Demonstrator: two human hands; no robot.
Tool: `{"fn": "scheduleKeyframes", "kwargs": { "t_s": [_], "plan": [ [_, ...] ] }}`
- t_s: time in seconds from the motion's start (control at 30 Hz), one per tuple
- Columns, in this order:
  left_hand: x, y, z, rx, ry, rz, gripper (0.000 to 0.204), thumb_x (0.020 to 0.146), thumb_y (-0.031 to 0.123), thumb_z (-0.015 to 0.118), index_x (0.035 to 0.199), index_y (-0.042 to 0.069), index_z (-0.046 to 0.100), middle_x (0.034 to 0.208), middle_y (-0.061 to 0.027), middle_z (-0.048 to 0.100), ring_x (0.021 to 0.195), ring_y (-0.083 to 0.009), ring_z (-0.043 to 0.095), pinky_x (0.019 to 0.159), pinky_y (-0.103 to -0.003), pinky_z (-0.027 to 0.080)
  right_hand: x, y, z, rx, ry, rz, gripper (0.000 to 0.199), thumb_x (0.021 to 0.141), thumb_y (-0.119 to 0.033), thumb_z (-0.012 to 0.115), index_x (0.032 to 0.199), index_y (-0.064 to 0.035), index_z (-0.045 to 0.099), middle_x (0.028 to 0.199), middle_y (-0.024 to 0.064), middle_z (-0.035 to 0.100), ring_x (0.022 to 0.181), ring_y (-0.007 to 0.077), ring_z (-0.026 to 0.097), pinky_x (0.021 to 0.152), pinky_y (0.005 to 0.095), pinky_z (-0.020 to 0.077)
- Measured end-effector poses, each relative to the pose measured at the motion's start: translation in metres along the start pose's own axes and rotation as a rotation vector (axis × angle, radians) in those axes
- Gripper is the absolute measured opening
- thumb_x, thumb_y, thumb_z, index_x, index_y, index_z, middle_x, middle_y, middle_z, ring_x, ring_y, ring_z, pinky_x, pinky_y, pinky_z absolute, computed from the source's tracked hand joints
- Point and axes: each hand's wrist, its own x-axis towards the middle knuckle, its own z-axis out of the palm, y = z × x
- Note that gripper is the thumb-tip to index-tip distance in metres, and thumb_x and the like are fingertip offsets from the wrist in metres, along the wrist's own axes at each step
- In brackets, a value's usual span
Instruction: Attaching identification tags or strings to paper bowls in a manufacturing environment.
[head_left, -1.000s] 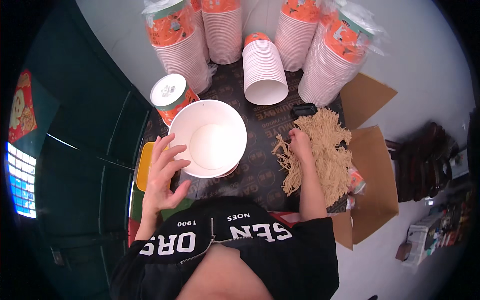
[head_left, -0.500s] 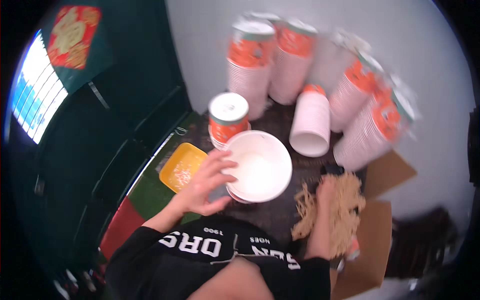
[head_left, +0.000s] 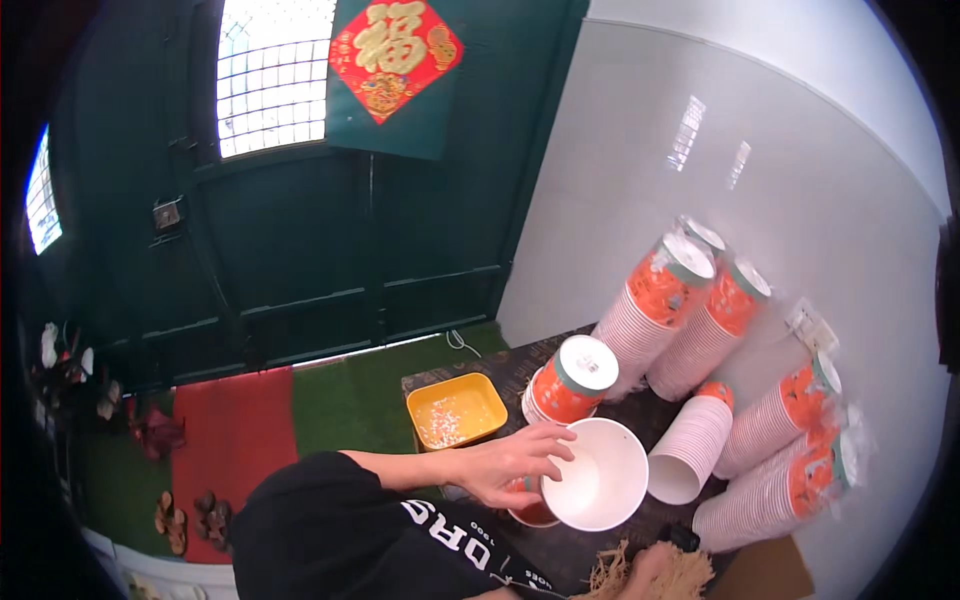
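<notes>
A white round paper tub (head_left: 597,475) faces up with its mouth toward me, and nothing shows inside it. My left hand (head_left: 512,464) is at its left rim, fingers spread and reaching over the edge, thumb apart below. Part of an orange-printed tub (head_left: 535,512) shows under that hand. At the lower edge, my right hand (head_left: 655,562) is curled among tan shredded strands (head_left: 690,573), which look like paper; its fingertips are hidden. A small black object (head_left: 680,538) lies just beyond it.
Stacked paper tubs stand in tall wrapped columns (head_left: 640,310) by the grey wall, with one stack lying down (head_left: 692,450). A short orange stack (head_left: 570,378) is behind my left hand. A yellow tray (head_left: 458,388) holds white bits. A cardboard box (head_left: 765,572) stands at the right.
My view has swung left and up, so the door and floor show more and the tubs sit lower right. Both hands keep about the same places by the tub and the strands.
</notes>
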Motion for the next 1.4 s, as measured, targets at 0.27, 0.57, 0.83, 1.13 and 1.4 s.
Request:
{"fn": "scheduleKeyframes", "kwargs": {
  "t_s": [0.27, 0.57, 0.83, 1.13, 1.4],
  "plan": [
    [-0.006, -0.001, 0.013, -0.004, -0.016, -0.008, 0.035, 0.08, 0.018, 0.066, 0.11, 0.002, 0.06, 0.131, -0.0208, 0.05, 0.14, -0.0431, 0.032, 0.114, -0.059, 0.026, 0.014, 0.023, 0.003, 0.427, 0.015, 0.058, 0.015, 0.095, -0.013, 0.053, 0.095, 0.0007, 0.06, 0.094, 0.0265, 0.061, 0.085, 0.0421, 0.062, 0.076, 0.0506, 0.0495],
    [0.013, 0.01, -0.006, 0.017, -0.1, -0.013, 0.035, 0.068, 0.01, 0.07, 0.102, 0.002, 0.064, 0.124, -0.0182, 0.056, 0.13, -0.0441, 0.044, 0.106, -0.057, 0.037, -0.005, 0.026, -0.035, 0.453, 0.376, -0.485, 0.013, 0.084, -0.006, 0.049, 0.089, 0.0012, 0.058, 0.092, 0.0262, 0.061, 0.092, 0.0469, 0.058, 0.076, 0.0515, 0.046],
    [0.016, 0.013, -0.008, 0.029, -0.153, -0.135, 0.037, 0.065, 0.008, 0.069, 0.102, 0.004, 0.066, 0.127, -0.0173, 0.058, 0.133, -0.0448, 0.042, 0.105, -0.054, 0.039, -0.037, -0.022, -0.167, 0.732, 0.482, -0.313, 0.014, 0.096, -0.011, 0.049, 0.091, 0.0017, 0.054, 0.088, 0.0226, 0.057, 0.086, 0.0422, 0.057, 0.077, 0.0456, 0.0452],
    [0.017, 0.014, -0.001, 0.07, -0.145, -0.098, 0.036, 0.065, 0.008, 0.068, 0.101, 0.004, 0.066, 0.126, -0.0171, 0.059, 0.133, -0.0448, 0.043, 0.106, -0.057, 0.037, -0.072, -0.026, -0.268, 1.193, 0.78, -0.442, 0.012, 0.1, -0.009, 0.054, 0.097, 0.0015, 0.057, 0.095, 0.0109, 0.063, 0.08, 0.0157, 0.056, 0.077, 0.0301, 0.0473],
    [0.03, 0.019, 0.001, 0.132, -0.101, -0.051, 0.03, 0.068, -0.001, 0.068, 0.097, 0.004, 0.065, 0.123, -0.0158, 0.06, 0.132, -0.0434, 0.045, 0.107, -0.056, 0.038, -0.162, -0.079, -0.296, 1.505, 0.626, -1.114, 0.017, 0.098, -0.011, 0.061, 0.104, -0.0012, 0.048, 0.072, 0.0073, 0.051, 0.058, 0.0112, 0.046, 0.05, 0.0218, 0.0372]
  ]
}}
